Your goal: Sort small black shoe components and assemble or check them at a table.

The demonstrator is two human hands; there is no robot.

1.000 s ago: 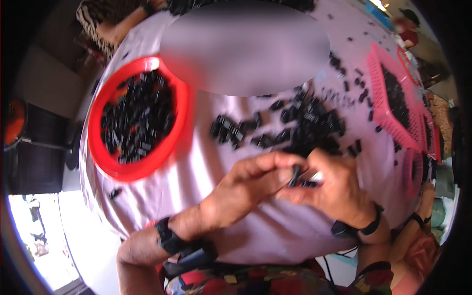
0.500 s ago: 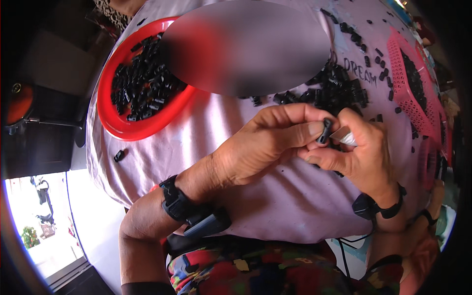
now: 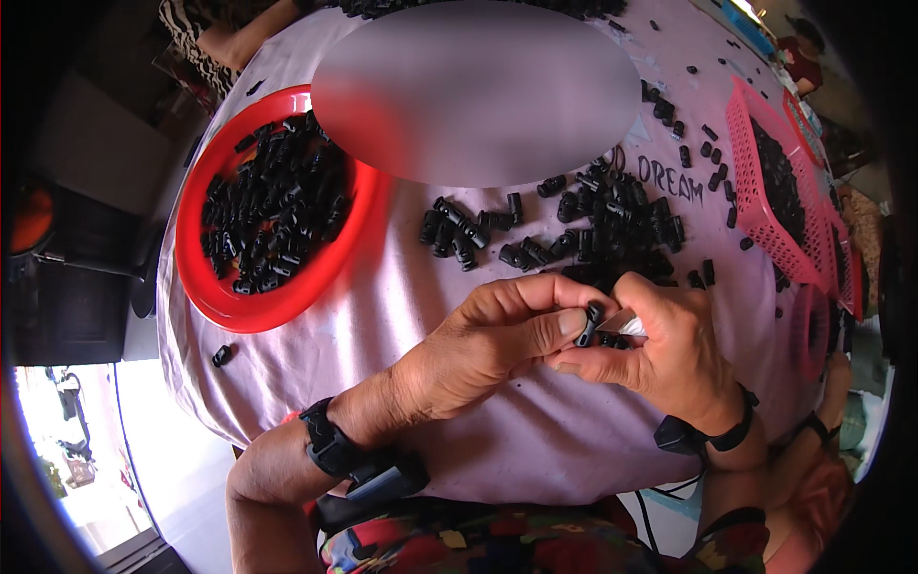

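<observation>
Between the thumb and forefinger of my left hand [image 3: 483,344] is a small black plastic piece [image 3: 590,326], short and tube-like. My right hand [image 3: 679,354] is closed on a small thin blade [image 3: 617,322] whose grip end looks wrapped in white. The blade's tip points at the black piece, close to it or touching; fingers hide the exact contact. Both hands are together above the cloth, just nearer than a heap of similar black pieces [image 3: 626,215]. Several more such pieces [image 3: 459,230] lie to the left of the heap.
A red basin [image 3: 191,277] of black pieces stands at left, one loose piece [image 3: 222,356] below it. Pink perforated baskets [image 3: 755,196] hold more at right. A wrinkled pale pink cloth [image 3: 382,287] covers the table. Another person's arm [image 3: 249,38] shows at far left. A blurred oval hides the top middle.
The whole view has shifted, so the table and hands appear lower and slightly left. My hands keep the same hold on the black piece and the blade.
</observation>
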